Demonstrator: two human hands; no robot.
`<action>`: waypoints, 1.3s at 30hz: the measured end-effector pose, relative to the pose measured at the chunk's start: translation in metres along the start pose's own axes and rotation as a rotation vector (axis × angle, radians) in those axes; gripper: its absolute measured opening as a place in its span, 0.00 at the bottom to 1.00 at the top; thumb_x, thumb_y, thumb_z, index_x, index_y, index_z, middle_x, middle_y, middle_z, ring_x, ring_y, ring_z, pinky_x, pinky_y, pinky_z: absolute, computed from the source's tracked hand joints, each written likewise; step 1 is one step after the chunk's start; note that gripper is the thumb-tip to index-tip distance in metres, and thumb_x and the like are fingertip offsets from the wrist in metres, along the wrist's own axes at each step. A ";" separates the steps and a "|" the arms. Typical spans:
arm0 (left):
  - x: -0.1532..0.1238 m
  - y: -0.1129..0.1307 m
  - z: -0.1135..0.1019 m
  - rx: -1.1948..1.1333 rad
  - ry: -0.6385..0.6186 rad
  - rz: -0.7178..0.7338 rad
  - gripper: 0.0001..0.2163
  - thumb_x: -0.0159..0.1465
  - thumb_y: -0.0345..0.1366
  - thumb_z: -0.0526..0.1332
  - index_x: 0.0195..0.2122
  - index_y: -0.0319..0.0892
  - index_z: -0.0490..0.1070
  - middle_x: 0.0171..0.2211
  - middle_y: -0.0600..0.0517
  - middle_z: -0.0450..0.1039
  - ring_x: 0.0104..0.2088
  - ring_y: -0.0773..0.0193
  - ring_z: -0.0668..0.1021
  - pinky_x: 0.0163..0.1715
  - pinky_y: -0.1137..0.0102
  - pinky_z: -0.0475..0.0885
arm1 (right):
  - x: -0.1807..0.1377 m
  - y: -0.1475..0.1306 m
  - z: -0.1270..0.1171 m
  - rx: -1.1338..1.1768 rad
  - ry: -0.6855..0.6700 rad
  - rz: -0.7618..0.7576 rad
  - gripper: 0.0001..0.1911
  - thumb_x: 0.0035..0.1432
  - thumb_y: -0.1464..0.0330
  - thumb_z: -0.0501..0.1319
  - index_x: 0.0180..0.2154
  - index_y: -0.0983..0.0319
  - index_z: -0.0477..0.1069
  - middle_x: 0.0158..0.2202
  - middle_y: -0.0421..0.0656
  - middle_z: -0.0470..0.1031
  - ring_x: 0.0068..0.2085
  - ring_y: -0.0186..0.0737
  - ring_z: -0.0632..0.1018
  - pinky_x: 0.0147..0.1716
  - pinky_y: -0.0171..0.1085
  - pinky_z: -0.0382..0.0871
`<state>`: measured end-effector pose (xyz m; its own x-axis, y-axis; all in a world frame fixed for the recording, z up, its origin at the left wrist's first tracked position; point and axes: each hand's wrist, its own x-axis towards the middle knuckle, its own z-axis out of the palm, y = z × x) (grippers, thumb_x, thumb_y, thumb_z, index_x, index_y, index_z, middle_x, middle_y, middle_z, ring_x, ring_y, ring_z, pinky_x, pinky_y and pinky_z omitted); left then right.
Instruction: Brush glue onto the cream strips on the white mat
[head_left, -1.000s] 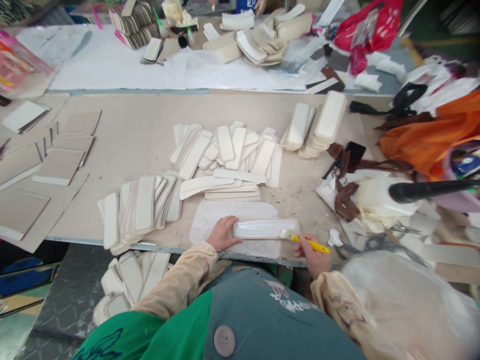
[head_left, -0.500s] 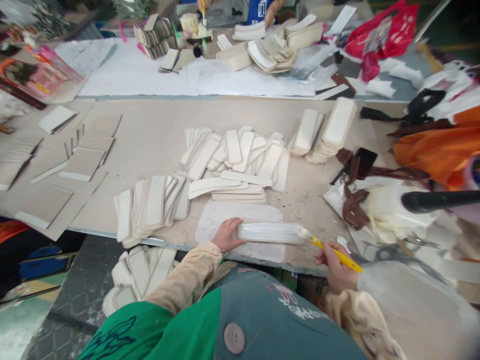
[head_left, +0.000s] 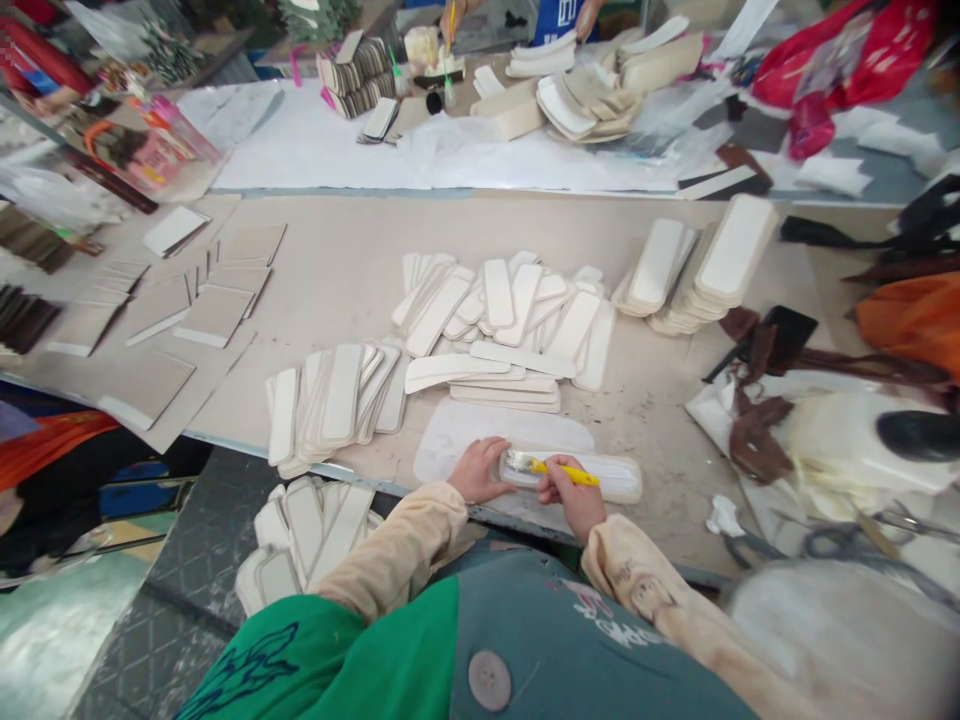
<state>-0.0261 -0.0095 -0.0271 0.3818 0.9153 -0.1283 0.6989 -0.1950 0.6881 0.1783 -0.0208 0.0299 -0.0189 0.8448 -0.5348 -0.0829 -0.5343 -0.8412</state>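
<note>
A long white strip piece (head_left: 600,478) lies across a pale mat (head_left: 465,432) at the near table edge. My left hand (head_left: 484,470) presses on its left end, fingers curled down onto it. A yellow-handled brush (head_left: 551,466) is gripped in my right hand (head_left: 574,492), its white bristles resting on the strip's left part, close to my left hand. Just beyond the mat lie several loose white strips (head_left: 510,320), and a fanned row of them (head_left: 337,395) sits to the left.
Two stacks of strips (head_left: 697,265) stand at the right. Flat grey boards (head_left: 187,310) cover the left. Brown scraps (head_left: 757,430), scissors (head_left: 862,540) and a white container sit at the right. Another person's hands (head_left: 450,15) work at the far table. More strips (head_left: 307,530) are piled below the table edge.
My right hand swept the brush from the strip's right end over to its left end. The view shifted, so the table contents sit further right in the picture.
</note>
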 end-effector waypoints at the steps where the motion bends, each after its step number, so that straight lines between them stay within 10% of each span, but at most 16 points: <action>1: 0.000 0.000 -0.001 -0.002 0.000 0.007 0.38 0.47 0.45 0.74 0.58 0.41 0.63 0.57 0.39 0.66 0.57 0.48 0.70 0.59 0.52 0.64 | 0.002 0.001 0.000 0.008 0.017 0.010 0.22 0.50 0.47 0.62 0.35 0.59 0.67 0.21 0.36 0.74 0.18 0.31 0.72 0.20 0.31 0.69; 12: -0.004 0.002 -0.005 0.003 -0.046 -0.017 0.41 0.48 0.53 0.72 0.60 0.43 0.61 0.59 0.39 0.66 0.59 0.47 0.68 0.61 0.47 0.59 | -0.019 -0.006 -0.078 -0.018 0.228 0.080 0.18 0.50 0.50 0.64 0.35 0.56 0.69 0.22 0.38 0.75 0.19 0.39 0.75 0.21 0.38 0.75; 18: 0.004 -0.016 -0.052 0.150 0.279 -0.007 0.23 0.61 0.47 0.63 0.54 0.41 0.67 0.53 0.40 0.71 0.56 0.52 0.71 0.61 0.50 0.61 | -0.034 -0.001 -0.103 -0.004 0.297 -0.143 0.16 0.53 0.52 0.64 0.37 0.55 0.71 0.25 0.39 0.76 0.21 0.38 0.75 0.22 0.37 0.74; 26: 0.076 -0.056 -0.146 0.266 0.345 -0.135 0.16 0.63 0.42 0.62 0.50 0.41 0.72 0.51 0.42 0.72 0.54 0.52 0.72 0.58 0.57 0.65 | -0.052 -0.030 -0.080 -0.421 0.413 -0.379 0.21 0.56 0.48 0.60 0.41 0.57 0.74 0.37 0.46 0.79 0.32 0.44 0.79 0.36 0.43 0.75; 39: 0.188 -0.051 -0.140 0.130 0.131 -0.514 0.12 0.54 0.33 0.67 0.40 0.43 0.78 0.42 0.47 0.79 0.45 0.55 0.78 0.46 0.67 0.71 | -0.066 -0.029 -0.083 -0.443 0.460 -0.454 0.18 0.57 0.53 0.61 0.42 0.58 0.74 0.36 0.45 0.80 0.33 0.44 0.80 0.39 0.42 0.74</action>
<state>-0.0753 0.2216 0.0136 -0.1017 0.9386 -0.3296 0.8479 0.2551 0.4648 0.2643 -0.0638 0.0829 0.3444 0.9384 -0.0288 0.4233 -0.1826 -0.8874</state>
